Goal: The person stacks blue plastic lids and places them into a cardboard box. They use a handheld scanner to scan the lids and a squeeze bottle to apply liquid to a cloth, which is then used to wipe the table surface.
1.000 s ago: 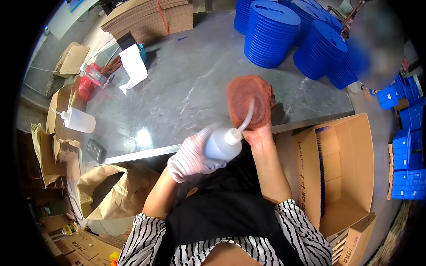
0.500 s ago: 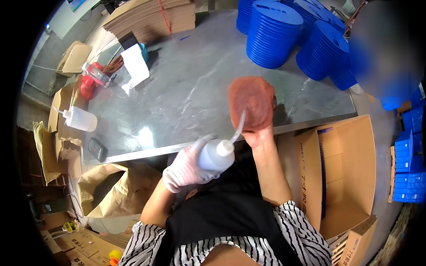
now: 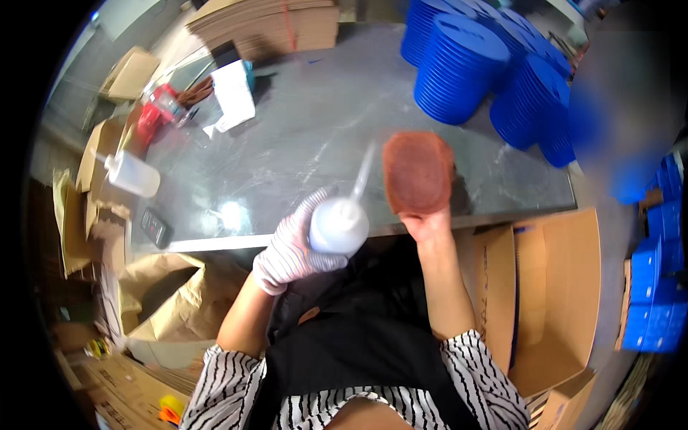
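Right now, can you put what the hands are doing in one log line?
left hand: gloved, holding bottle | right hand: holding brown pad | nozzle: apart from pad | blue stacks: on table

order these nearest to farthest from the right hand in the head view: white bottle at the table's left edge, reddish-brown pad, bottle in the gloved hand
1. Reddish-brown pad: touching the right hand.
2. Held bottle: to the left, in the gloved left hand.
3. White bottle: much farther left, at the table's edge.
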Demonstrator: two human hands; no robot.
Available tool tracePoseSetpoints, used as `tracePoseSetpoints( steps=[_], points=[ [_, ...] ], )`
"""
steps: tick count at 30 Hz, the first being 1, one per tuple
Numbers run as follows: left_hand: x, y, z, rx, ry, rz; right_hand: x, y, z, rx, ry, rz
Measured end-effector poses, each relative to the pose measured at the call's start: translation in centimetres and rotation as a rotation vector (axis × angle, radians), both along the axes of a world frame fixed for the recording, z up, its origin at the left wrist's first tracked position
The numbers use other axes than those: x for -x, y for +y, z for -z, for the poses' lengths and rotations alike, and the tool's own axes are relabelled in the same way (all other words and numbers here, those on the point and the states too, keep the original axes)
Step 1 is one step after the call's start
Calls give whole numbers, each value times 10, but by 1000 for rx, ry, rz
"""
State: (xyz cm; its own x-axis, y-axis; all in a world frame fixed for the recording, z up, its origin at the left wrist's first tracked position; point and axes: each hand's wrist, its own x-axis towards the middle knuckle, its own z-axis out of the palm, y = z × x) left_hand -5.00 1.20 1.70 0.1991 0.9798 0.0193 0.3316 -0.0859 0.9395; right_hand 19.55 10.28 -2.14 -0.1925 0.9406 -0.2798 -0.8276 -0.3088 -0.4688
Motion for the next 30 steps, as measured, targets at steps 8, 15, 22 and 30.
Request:
tracePoseSetpoints(
  steps=[8,15,22,30],
  points=[
    [49,75,9,-290,-131,-537,-102,80,61,-26,-452,122],
    [113,127,68,-528,-540,-720,-150,100,24,306,-1214,73],
    [152,72,56,-459,217,-838,-194,83,44,-108,-1360,742],
    [294,-26,67,312,1030,-1536,-79,-20,4,-724,-1469,628]
  ],
)
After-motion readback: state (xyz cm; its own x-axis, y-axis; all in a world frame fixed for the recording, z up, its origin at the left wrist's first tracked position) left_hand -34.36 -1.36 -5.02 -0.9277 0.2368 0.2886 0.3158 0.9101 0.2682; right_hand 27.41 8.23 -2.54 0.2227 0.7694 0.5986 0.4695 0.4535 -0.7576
